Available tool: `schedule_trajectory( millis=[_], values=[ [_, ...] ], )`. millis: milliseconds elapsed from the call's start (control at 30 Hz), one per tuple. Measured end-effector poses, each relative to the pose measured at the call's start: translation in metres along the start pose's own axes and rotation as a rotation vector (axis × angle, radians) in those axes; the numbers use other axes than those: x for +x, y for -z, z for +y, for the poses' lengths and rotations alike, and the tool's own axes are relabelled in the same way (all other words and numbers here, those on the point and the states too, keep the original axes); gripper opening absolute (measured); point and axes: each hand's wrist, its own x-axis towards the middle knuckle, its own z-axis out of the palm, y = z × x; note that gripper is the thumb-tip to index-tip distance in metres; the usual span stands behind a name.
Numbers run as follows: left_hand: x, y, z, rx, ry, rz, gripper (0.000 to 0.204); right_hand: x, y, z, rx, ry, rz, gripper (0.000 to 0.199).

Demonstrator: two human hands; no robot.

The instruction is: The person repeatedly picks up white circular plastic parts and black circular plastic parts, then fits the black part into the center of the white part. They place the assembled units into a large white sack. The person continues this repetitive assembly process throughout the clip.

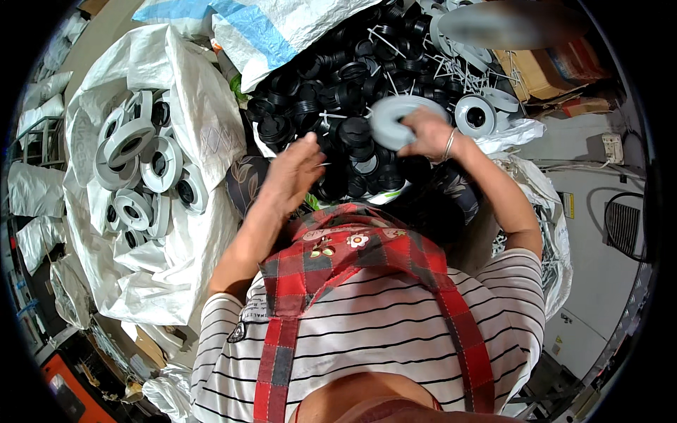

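My right hand (427,134) grips a light grey plastic ring (391,125) by its right side, above a heap of black round plastic caps (356,137). The ring is blurred by motion. At the left of the heap, my left hand (293,173) hovers over the nearest caps. Its fingers are smeared, so I cannot see whether they hold anything. A thin white piece shows beside its fingertips. White stick-like plastic parts (386,44) lie scattered over the caps.
A white woven sack (226,275) on my left holds several grey rings with black centres (161,163). More grey rings (474,116) lie right of the heap, near a cardboard box (546,70). A blue-and-white sack (282,35) lies behind. A grey cabinet (582,282) stands right.
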Motion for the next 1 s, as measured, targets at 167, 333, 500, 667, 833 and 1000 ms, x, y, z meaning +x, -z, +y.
schedule_trajectory(
  millis=[167,333,500,667,833,1000],
  values=[
    [0.046,0.005,-0.018,-0.278,0.071,-0.185,0.035,0.042,0.006,-0.047,0.581,0.044,0.071,0.061],
    [0.017,0.011,0.001,-0.004,-0.223,-0.065,0.031,0.11,-0.063,0.058,0.319,-0.307,0.317,0.101],
    [0.021,0.03,0.002,0.153,-0.544,0.042,0.027,0.102,-0.018,-0.024,0.332,-0.228,0.211,0.082],
    [-0.001,0.003,0.002,-0.033,-0.443,-0.191,0.031,0.074,0.007,-0.1,0.361,0.207,0.248,0.07],
    [-0.013,0.001,0.018,0.014,-0.21,-0.33,0.035,0.049,0.028,-0.102,0.057,0.391,0.292,0.068],
    [-0.018,0.0,0.018,-0.075,-0.154,-0.251,0.039,0.035,0.041,-0.11,-0.152,0.56,0.193,0.074]
  ],
)
